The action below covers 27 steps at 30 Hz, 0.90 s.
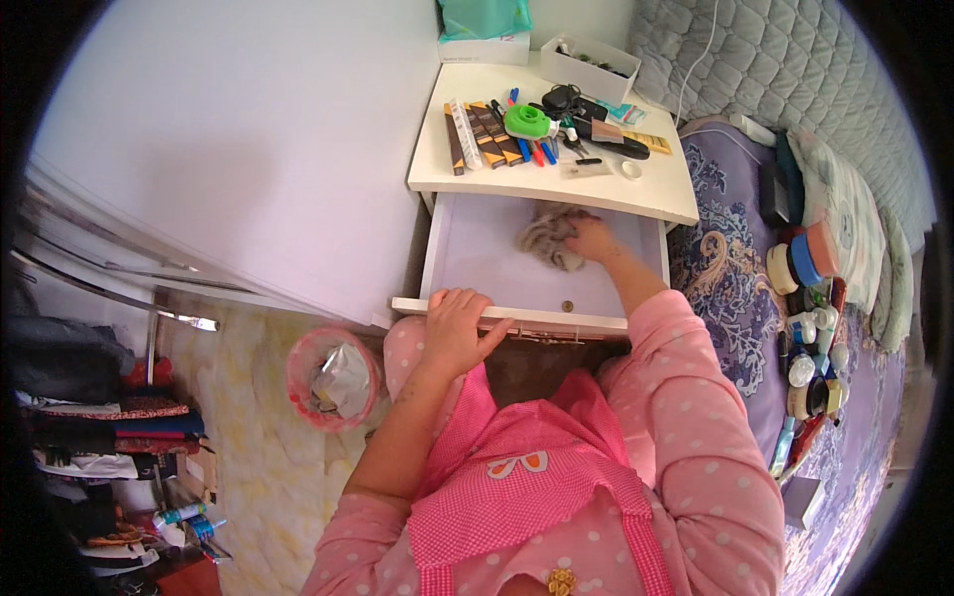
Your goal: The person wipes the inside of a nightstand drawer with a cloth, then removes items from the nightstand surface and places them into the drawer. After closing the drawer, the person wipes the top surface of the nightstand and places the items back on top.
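Before me a white drawer [477, 253] is pulled out from under a white tabletop [536, 175]. My right hand [590, 237] reaches into it and grips a fuzzy grey-brown cloth [551, 235] that lies crumpled against the drawer's bottom. Some of my right fingers are hidden in the folds. Over the front edge of the drawer rests my left hand [460, 328], its fingers hooked on the top and the thumb spread to the right along the front panel. A small round brownish object [568, 305] lies inside, close to the front panel.
Boxes, pens and a green bottle [527, 121] crowd the tabletop, with a white bin [589, 71] behind. A pink wastebasket [333, 380] stands left of my knees. The bed [719, 261] at right holds jars and bottles. A white cabinet [246, 149] flanks the drawer's left side.
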Each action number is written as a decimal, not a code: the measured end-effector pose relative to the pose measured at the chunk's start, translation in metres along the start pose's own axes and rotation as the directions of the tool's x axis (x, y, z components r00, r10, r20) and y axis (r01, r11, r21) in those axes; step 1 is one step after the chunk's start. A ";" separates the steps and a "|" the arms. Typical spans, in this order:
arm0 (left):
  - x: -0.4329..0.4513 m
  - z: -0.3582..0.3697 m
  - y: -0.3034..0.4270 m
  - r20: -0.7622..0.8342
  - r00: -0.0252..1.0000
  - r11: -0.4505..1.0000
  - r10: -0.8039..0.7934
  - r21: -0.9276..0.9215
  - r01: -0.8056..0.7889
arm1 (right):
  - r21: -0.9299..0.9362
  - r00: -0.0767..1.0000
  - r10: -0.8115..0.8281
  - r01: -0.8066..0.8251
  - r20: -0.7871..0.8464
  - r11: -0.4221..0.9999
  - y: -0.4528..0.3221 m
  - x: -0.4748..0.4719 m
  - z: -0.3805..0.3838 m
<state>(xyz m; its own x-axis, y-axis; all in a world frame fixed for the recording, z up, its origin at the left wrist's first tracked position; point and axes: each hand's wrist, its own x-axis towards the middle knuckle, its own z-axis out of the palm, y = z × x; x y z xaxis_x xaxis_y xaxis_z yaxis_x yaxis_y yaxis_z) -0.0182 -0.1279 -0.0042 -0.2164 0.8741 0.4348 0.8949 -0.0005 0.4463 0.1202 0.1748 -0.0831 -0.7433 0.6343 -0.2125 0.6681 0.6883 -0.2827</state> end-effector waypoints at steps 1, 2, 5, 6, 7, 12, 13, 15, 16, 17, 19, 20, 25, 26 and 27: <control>-0.001 -0.001 0.000 -0.023 1.000 1.000 0.007 -0.001 -0.007 | 0.021 0.999 0.032 -0.032 -0.016 0.999 0.013 -0.008 -0.005; 0.000 0.000 0.001 -0.021 1.000 1.000 0.014 0.006 -0.014 | -0.005 0.998 0.056 -0.056 -0.043 0.998 0.039 -0.016 -0.004; 0.003 0.002 0.003 -0.024 0.999 1.000 0.024 0.007 -0.024 | -0.060 0.992 0.100 -0.105 -0.080 0.993 0.081 -0.037 0.006; 0.001 0.001 0.003 -0.030 0.999 1.000 0.017 0.000 -0.017 | -0.061 0.994 0.094 -0.097 -0.061 0.993 0.075 -0.050 0.000; 0.000 0.001 0.002 -0.038 0.999 1.000 0.014 -0.007 -0.014 | -0.063 0.995 0.090 -0.092 -0.045 0.994 0.063 -0.066 -0.012; -0.002 0.001 0.003 -0.045 0.999 1.000 0.019 -0.024 -0.020 | -0.130 0.980 0.079 -0.055 0.184 0.990 -0.053 -0.148 -0.110; -0.001 0.000 0.002 -0.038 0.999 1.000 0.023 -0.020 -0.023 | -0.096 0.966 0.124 -0.104 0.227 0.990 -0.060 -0.150 -0.115; -0.001 0.000 0.003 -0.027 0.999 1.000 0.021 -0.023 -0.022 | -0.046 0.926 0.215 -0.212 0.310 0.976 -0.072 -0.154 -0.127; 0.000 0.001 0.003 -0.022 1.000 0.999 0.020 -0.024 -0.021 | -0.045 0.925 0.209 -0.205 0.316 0.978 -0.067 -0.152 -0.124; 0.001 0.001 0.003 -0.022 1.000 1.000 0.021 -0.022 -0.021 | -0.051 0.943 0.200 -0.193 0.267 0.980 -0.061 -0.149 -0.118; 0.001 0.000 0.003 -0.017 1.000 1.000 0.021 -0.017 -0.021 | -0.067 0.964 0.186 -0.176 0.192 0.982 -0.039 -0.135 -0.098; 0.001 -0.001 0.004 -0.014 1.000 1.000 0.021 -0.017 -0.022 | -0.088 0.968 0.195 -0.183 0.161 0.979 -0.016 -0.118 -0.078; -0.003 -0.003 0.000 0.017 1.000 1.000 -0.022 -0.011 0.023 | -0.189 0.938 0.343 -0.329 0.045 0.925 0.040 -0.035 -0.018; -0.005 -0.003 -0.001 0.017 1.000 1.000 -0.025 -0.014 0.025 | -0.211 0.930 0.368 -0.355 0.023 0.911 0.042 -0.019 -0.016; -0.007 -0.004 -0.001 0.016 0.999 0.999 -0.031 -0.012 0.032 | -0.231 0.922 0.386 -0.376 0.001 0.898 0.046 -0.002 -0.010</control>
<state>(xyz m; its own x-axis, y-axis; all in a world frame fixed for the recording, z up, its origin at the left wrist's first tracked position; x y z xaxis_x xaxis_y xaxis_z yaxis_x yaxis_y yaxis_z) -0.0191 -0.1362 -0.0046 -0.2380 0.8814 0.4080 0.8829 0.0213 0.4691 0.1527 0.2089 -0.0867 -0.4277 0.8506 -0.3059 0.8865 0.4608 0.0418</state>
